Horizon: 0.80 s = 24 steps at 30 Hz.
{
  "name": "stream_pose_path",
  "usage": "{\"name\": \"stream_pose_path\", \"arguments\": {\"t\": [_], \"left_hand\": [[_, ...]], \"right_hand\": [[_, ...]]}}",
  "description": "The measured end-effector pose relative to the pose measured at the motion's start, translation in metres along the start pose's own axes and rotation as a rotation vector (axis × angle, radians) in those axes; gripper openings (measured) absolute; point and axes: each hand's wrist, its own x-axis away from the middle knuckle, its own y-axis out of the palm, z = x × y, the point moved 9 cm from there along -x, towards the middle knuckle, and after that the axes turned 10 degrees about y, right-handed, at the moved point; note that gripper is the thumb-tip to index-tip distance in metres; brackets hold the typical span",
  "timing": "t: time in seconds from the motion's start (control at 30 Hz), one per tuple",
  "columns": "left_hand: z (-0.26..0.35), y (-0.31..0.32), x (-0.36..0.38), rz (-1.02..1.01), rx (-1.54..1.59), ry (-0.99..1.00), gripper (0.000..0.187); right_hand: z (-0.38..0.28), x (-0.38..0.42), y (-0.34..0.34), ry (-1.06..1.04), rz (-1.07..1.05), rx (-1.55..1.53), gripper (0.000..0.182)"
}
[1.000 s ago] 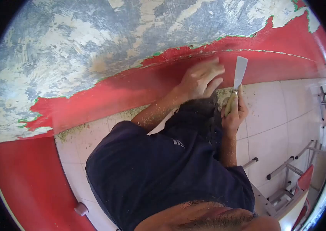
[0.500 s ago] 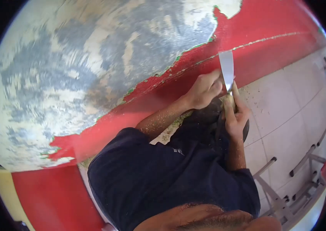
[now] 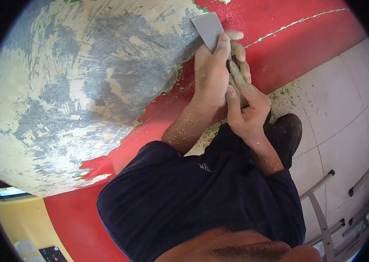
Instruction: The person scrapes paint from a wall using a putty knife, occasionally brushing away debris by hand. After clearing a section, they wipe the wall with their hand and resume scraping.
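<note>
A scraper with a flat metal blade (image 3: 209, 29) points up and left in front of the wall. My left hand (image 3: 210, 78) is closed round its lower part, the thumb lying along the blade's base and the fingers curled behind. Below it, my right hand (image 3: 252, 109) is closed at the handle end, which the fingers mostly hide. Both hands meet at the tool. Behind the blade is the wall's scraped grey-and-white patch (image 3: 84, 87), bordered by red paint (image 3: 276, 52) with a ragged, green-flecked edge. Pale flakes cling to both forearms.
Paint chips (image 3: 287, 94) lie on the tiled floor (image 3: 341, 100) along the wall's foot. Metal furniture legs (image 3: 317, 209) stand at lower right. A dark shoe (image 3: 291, 131) rests beside my right forearm. A thin pale crack (image 3: 295, 24) runs across the red paint.
Both hands and the scraper have moved up and left in view. My left hand, apart from the blade before, now grips the tool; the blade has tilted further left.
</note>
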Motion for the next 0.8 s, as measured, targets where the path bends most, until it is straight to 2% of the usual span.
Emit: {"name": "stream_pose_path", "arguments": {"t": [0.13, 0.23, 0.3, 0.43, 0.53, 0.57, 0.6, 0.67, 0.7, 0.77, 0.8], "left_hand": [[-0.001, -0.008, -0.003, 0.097, 0.126, -0.057, 0.033], [0.016, -0.001, -0.009, 0.133, 0.037, 0.028, 0.033], [0.009, -0.005, -0.005, 0.151, -0.022, -0.017, 0.034], [0.002, -0.005, -0.006, 0.123, -0.069, -0.073, 0.035], [0.028, 0.012, -0.035, 0.036, -0.147, 0.054, 0.036], [0.023, 0.007, -0.027, 0.074, -0.131, -0.016, 0.036], [0.015, 0.004, -0.016, 0.100, -0.112, -0.079, 0.037], [-0.007, -0.005, 0.003, 0.178, -0.036, -0.198, 0.036], [-0.009, -0.002, -0.001, 0.132, -0.072, -0.123, 0.036], [-0.011, 0.001, 0.003, 0.060, -0.151, -0.003, 0.036], [-0.004, 0.007, -0.002, 0.093, -0.132, -0.014, 0.037]], "right_hand": [[0.010, -0.003, -0.002, 0.029, -0.032, -0.131, 0.035], [0.010, -0.011, -0.002, 0.009, -0.033, -0.147, 0.033], [0.012, -0.007, -0.004, -0.010, -0.029, -0.150, 0.032], [0.011, -0.012, -0.004, -0.102, 0.049, -0.132, 0.028], [0.001, -0.027, -0.003, -0.135, 0.048, -0.084, 0.027], [-0.003, -0.032, -0.002, -0.152, 0.049, -0.077, 0.027], [-0.003, -0.026, -0.003, -0.077, -0.051, -0.045, 0.030], [0.001, -0.014, -0.008, 0.000, -0.111, -0.060, 0.032], [0.006, -0.012, -0.006, 0.050, -0.147, -0.063, 0.034], [0.003, -0.021, -0.008, -0.003, -0.120, -0.021, 0.036], [0.003, -0.025, -0.007, -0.003, -0.120, -0.029, 0.035]]}}
